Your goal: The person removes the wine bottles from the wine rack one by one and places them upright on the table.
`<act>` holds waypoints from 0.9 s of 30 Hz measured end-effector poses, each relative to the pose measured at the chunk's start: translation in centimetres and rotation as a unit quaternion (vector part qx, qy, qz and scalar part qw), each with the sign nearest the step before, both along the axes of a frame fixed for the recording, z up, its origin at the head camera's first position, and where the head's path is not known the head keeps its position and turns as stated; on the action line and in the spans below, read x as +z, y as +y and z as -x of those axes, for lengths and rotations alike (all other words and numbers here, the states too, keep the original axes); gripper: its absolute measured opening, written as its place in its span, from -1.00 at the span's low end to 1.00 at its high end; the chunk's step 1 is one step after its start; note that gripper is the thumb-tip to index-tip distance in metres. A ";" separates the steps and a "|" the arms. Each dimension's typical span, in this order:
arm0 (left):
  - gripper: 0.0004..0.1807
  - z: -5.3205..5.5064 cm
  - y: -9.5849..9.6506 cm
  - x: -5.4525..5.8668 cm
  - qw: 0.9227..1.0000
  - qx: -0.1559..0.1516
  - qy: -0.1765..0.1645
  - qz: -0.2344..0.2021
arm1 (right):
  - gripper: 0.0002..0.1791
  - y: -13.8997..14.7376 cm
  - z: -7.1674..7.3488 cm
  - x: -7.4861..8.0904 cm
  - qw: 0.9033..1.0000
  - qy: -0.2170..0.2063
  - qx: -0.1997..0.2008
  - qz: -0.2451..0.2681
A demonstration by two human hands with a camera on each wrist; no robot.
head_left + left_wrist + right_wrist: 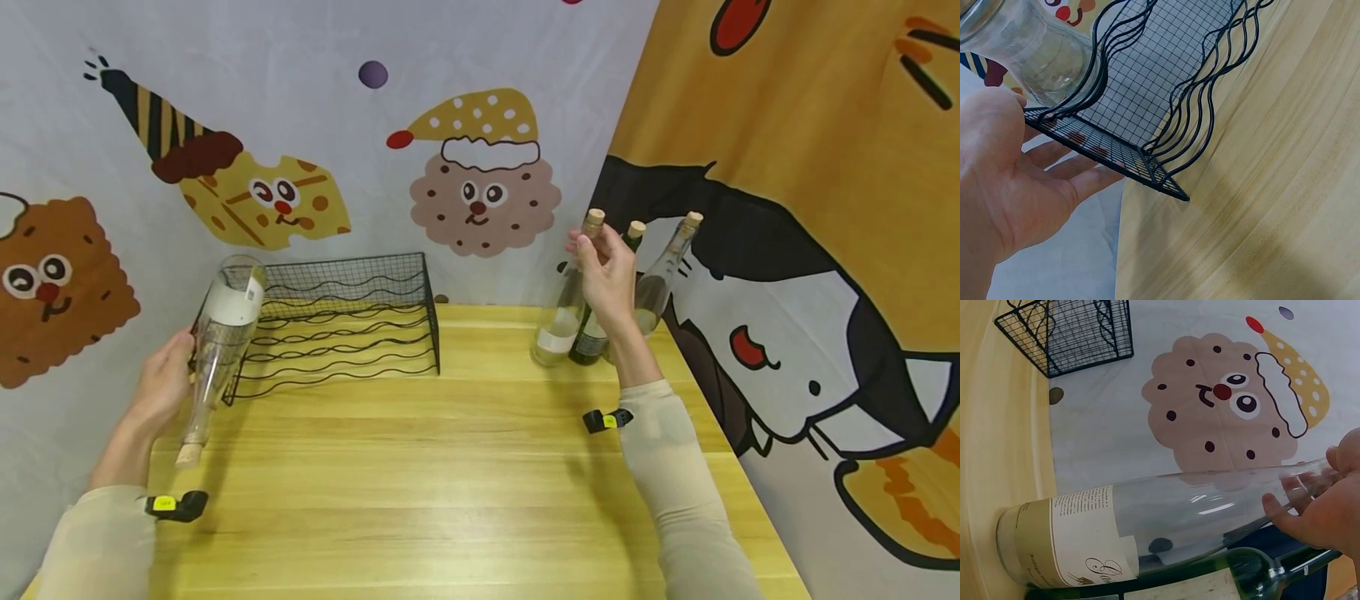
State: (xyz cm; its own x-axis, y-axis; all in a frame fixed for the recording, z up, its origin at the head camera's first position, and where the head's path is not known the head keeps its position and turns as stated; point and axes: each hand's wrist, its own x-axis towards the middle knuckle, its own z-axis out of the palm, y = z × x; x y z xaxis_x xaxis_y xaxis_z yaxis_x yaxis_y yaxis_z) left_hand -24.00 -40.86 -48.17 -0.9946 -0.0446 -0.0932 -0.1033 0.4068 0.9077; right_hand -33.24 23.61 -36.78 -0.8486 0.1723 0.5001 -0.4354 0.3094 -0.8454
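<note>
A black wire wine rack (433, 321) with wavy bars stands at the back left of the table. On its top left lies a clear glass bottle (225, 329), its corked neck towards me. My left hand (161, 383) is at the rack's left side; in the left wrist view its fingers (1094, 181) stretch out behind the mesh side panel. At the right, my right hand (609, 279) grips the neck of a corked clear bottle (1166, 519) with a pale label, which stands upright on the table. Close beside it is a green bottle (1254, 572).
Another corked clear bottle (658, 287) stands behind my right hand, near the table's right edge. The wooden table (420, 483) stretches in front of me. A printed cloth (315, 75) hangs behind it, and an orange patterned one (825, 225) hangs at the right.
</note>
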 end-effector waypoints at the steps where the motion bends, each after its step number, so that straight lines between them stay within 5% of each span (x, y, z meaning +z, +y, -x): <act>1: -0.18 0.0 0.0 0.0 1.000 0.000 -0.001 0.004 | -0.59 0.0 0.0 -0.1 1.000 -0.001 -0.001 -0.001; 27: -0.16 0.1 -0.1 -0.1 1.000 0.005 -0.007 0.009 | -0.46 0.3 0.3 -0.5 1.000 0.000 0.002 0.010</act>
